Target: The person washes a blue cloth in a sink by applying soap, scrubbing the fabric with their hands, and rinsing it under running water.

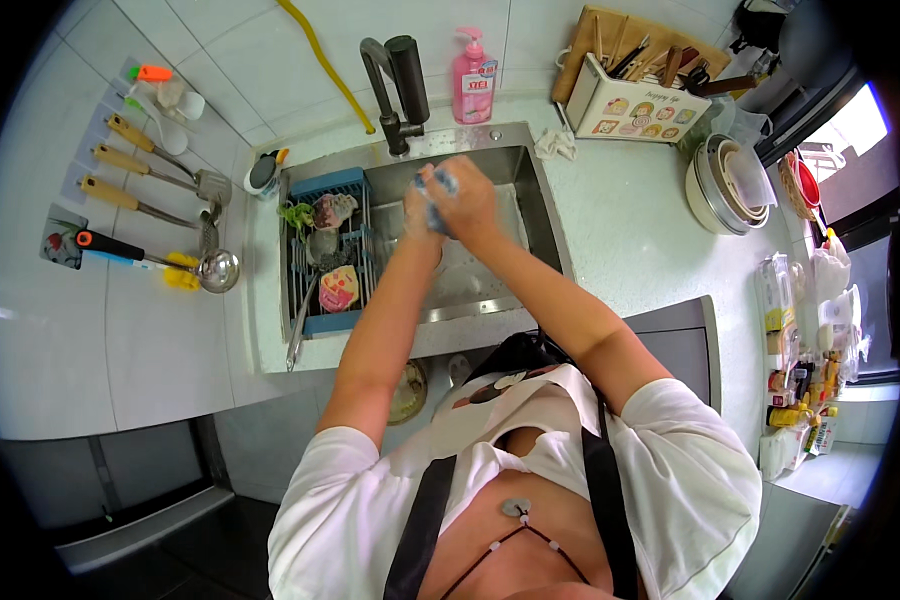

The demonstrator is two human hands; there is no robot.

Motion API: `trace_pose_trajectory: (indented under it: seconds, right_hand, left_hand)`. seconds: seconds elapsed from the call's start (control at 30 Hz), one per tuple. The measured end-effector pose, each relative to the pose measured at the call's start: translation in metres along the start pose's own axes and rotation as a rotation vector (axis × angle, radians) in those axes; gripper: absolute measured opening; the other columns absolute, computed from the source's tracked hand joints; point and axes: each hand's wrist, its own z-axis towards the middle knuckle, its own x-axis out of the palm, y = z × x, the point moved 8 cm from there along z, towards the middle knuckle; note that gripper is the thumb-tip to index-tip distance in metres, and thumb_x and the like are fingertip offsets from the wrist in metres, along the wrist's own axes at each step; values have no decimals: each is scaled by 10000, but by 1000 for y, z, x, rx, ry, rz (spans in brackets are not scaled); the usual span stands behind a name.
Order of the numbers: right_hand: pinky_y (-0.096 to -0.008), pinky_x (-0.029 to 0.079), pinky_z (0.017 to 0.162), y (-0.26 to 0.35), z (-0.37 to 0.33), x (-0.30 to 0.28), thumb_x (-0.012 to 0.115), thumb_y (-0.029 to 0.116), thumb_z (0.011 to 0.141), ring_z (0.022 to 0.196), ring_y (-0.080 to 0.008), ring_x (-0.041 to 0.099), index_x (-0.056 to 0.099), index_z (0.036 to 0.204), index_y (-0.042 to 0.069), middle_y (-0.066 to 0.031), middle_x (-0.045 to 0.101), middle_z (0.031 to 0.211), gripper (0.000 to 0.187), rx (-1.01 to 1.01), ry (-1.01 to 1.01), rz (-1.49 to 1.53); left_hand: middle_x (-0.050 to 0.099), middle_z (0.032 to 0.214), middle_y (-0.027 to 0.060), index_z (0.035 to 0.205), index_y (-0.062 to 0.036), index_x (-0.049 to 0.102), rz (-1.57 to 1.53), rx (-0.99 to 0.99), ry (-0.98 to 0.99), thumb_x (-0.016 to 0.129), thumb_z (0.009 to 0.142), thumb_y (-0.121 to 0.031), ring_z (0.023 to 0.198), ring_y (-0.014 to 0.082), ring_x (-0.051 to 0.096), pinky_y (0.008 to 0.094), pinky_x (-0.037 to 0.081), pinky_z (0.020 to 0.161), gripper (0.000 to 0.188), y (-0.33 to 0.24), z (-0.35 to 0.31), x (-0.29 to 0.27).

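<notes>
Both of my hands are pressed together over the steel sink (515, 225), just in front of the dark faucet (400, 95). Between them is a bunched blue-and-white cloth (440, 185), mostly covered by fingers and slightly blurred. My left hand (419, 217) is closed on its left side. From the right, my right hand (469, 203) wraps over it. Left of the hands, a blue draining rack (330, 322) sits in the sink. It holds a pink patterned scrubber (338, 288), a grey scouring pad (322, 246) and other cleaning pieces.
Behind the sink stands a pink pump bottle (474, 80); a crumpled white cloth (556, 145) lies right of it. Farther right are a utensil box (625, 105) and stacked bowls (715, 190). Spatulas and a ladle (218, 270) hang on the left wall.
</notes>
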Motion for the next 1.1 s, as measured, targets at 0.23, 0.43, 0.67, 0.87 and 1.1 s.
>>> trace_pose_trajectory:
  seconds: [0.23,0.43,0.67,0.87,1.1]
  right_hand:
    - [-408,388,531,-78,7,-2,548,318,779,596,-378,492,492,706,45,-162,521,640,288,125,0,-110]
    - [-310,413,615,-118,-7,-22,491,344,830,656,-217,521,539,836,36,-122,557,715,311,283,114,105]
    - [-255,397,796,-161,-4,-33,518,284,834,832,-140,539,583,904,4,-51,595,875,296,270,419,150]
    - [-253,397,771,-152,26,-66,468,340,856,803,-144,544,591,772,11,-69,606,821,361,377,459,238]
    - [-233,424,685,-142,7,-38,486,300,856,730,-101,544,584,792,43,-28,599,785,282,434,532,338]
  left_hand:
    - [571,856,48,966,-52,530,307,61,-463,534,799,-205,761,172,563,301,457,669,227,3,-28,16]
    - [545,758,21,813,-67,553,323,234,-527,564,786,-218,673,134,521,264,421,641,154,-41,-35,-8]
    - [477,653,-41,674,-77,535,599,389,-556,543,816,-181,596,66,432,222,353,562,176,-96,-48,-23]
    - [430,625,-69,624,-53,494,776,560,-576,518,846,-174,570,38,363,215,309,517,254,-130,-50,-36]
    - [354,528,-18,610,1,462,1260,458,-567,552,819,-216,522,76,302,253,280,473,314,-117,-37,-16]
